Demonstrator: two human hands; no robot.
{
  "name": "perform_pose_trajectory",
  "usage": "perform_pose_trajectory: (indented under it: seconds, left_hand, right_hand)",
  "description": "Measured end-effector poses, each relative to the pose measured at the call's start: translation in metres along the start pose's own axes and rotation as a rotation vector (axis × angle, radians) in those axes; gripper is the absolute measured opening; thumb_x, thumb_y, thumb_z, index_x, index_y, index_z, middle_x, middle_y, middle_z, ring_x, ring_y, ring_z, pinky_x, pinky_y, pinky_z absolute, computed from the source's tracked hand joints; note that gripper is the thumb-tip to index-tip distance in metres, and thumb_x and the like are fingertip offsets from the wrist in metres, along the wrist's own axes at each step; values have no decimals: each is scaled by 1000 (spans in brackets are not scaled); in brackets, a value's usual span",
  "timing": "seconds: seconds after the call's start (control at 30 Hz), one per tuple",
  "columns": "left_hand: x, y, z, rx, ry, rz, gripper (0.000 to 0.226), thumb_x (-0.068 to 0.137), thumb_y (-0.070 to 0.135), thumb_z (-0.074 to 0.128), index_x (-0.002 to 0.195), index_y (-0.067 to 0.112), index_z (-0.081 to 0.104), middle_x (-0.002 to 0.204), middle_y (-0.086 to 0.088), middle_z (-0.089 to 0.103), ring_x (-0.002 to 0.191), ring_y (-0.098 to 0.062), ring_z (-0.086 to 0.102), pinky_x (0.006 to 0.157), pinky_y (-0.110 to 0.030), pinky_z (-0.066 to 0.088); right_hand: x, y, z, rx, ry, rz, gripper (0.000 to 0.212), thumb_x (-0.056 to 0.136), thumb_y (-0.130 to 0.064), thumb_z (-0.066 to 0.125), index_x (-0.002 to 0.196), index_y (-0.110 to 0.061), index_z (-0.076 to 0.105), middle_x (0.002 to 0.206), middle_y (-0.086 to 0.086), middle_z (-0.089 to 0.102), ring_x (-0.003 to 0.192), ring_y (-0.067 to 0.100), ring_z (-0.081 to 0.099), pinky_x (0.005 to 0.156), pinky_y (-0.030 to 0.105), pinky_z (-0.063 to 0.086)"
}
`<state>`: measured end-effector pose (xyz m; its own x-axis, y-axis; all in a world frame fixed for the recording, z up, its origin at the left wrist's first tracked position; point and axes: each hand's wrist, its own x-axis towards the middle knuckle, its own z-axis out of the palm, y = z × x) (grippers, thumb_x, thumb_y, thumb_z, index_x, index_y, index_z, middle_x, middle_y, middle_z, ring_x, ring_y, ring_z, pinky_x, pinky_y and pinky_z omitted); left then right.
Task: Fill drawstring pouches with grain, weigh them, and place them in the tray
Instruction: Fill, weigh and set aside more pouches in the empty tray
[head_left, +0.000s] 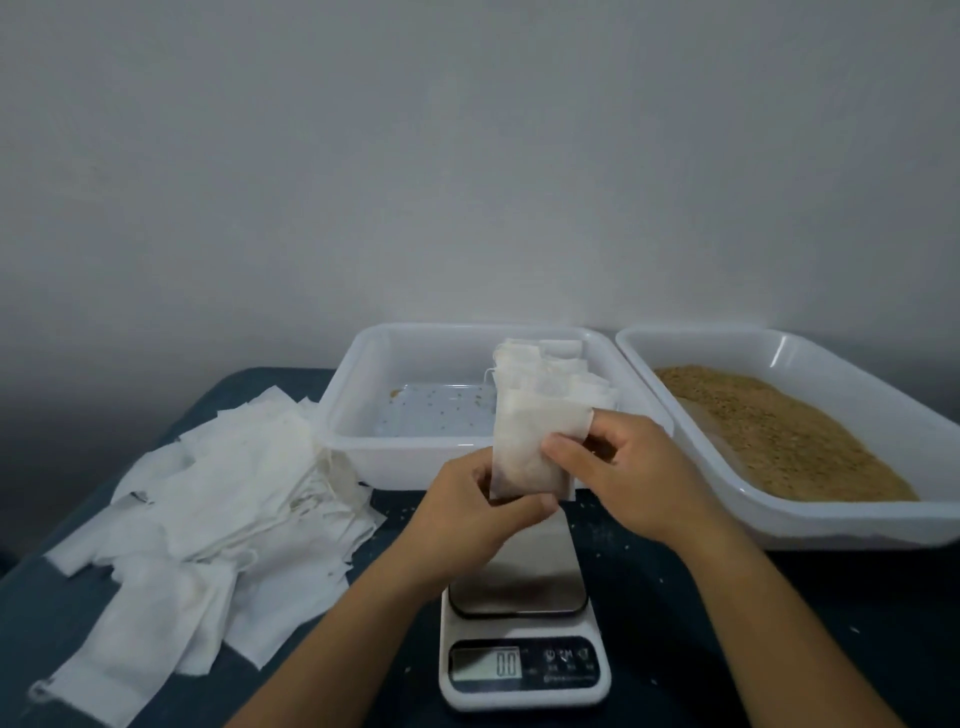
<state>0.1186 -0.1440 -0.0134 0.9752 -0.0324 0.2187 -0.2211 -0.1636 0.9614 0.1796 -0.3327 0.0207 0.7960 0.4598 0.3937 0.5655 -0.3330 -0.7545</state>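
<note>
Both hands, left (470, 514) and right (631, 470), pinch a white fabric pouch (530, 441) above the white digital scale (522, 654); right, a white plastic tray (831, 525) holds brown grain (779, 431).

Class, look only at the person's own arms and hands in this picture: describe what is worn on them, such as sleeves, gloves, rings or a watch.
Nothing is worn. Both forearms are bare as far as the bottom edge of the frame, with no sleeve in view. The left hand and the right hand have no gloves. No watch, bracelet or ring shows on either wrist or on the fingers that are visible. The fingernails look short and unpainted.
</note>
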Motion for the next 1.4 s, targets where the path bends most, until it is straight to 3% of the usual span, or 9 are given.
perform_pose_trajectory:
  seconds: [0.17,0.4,0.5,0.57,0.7,0.8,0.93,1.17,1.4]
  left_hand:
    - [-14,-8,-12,-48,30,-7,40,85,44,79,121,31,68,115,9,76,108,-11,72,93,-31,59]
    - [-18,-16,-13,9,145,21,6,96,25,73,99,27,78,92,3,78,88,-13,74,80,-27,60]
    - [-19,-23,-16,82,196,26,11,96,22,72,86,26,73,82,2,74,80,-18,70,74,-31,60]
    - [-19,-26,-20,97,221,24,14,95,21,72,82,27,71,77,1,73,76,-21,69,74,-32,60]
    - [-19,-30,-25,102,183,14,22,93,15,74,88,37,73,78,6,74,72,-14,71,76,-32,62]
    - [-19,-31,-28,113,154,-15,29,88,17,75,92,45,71,79,9,74,68,-13,71,71,-28,62]
    - [-19,-34,-31,220,145,-67,28,84,17,78,98,38,68,77,9,74,60,-4,66,59,-13,52]
    - [-21,-34,-31,457,86,-50,30,81,23,77,99,42,63,82,23,70,60,1,58,65,-14,49]
    - [-20,-39,-36,492,157,-57,41,82,24,79,112,43,60,93,14,66,71,8,58,66,-5,43]
  right_hand:
    - [-15,7,16,70,68,-5,8,96,-39,70,99,-40,77,96,-18,76,91,2,71,74,15,55]
    - [-25,14,31,37,90,25,24,96,-40,66,90,-20,77,80,-4,73,74,15,68,69,37,56]
    - [-26,16,31,18,100,21,30,94,-43,65,84,-17,75,74,-1,71,70,17,65,65,32,54]
    - [-26,17,31,21,113,27,24,94,-38,69,81,-19,74,72,-1,69,68,18,63,63,27,51]
    - [-26,21,32,29,53,74,4,93,-26,76,96,-23,77,83,-2,75,77,17,70,75,37,58]
    - [-27,24,33,57,7,119,46,91,-26,79,130,-44,64,101,-10,77,90,5,74,83,28,60]
    - [-26,27,34,-8,-59,130,70,88,-27,81,142,-55,47,116,-16,68,96,-5,70,80,13,56]
    - [-25,32,37,-278,-95,86,70,86,-32,83,147,-42,49,116,-22,62,89,-8,61,79,-3,40]
    - [-23,41,29,-245,-12,103,45,93,-45,70,136,-42,58,120,-27,60,102,-12,57,77,3,42]
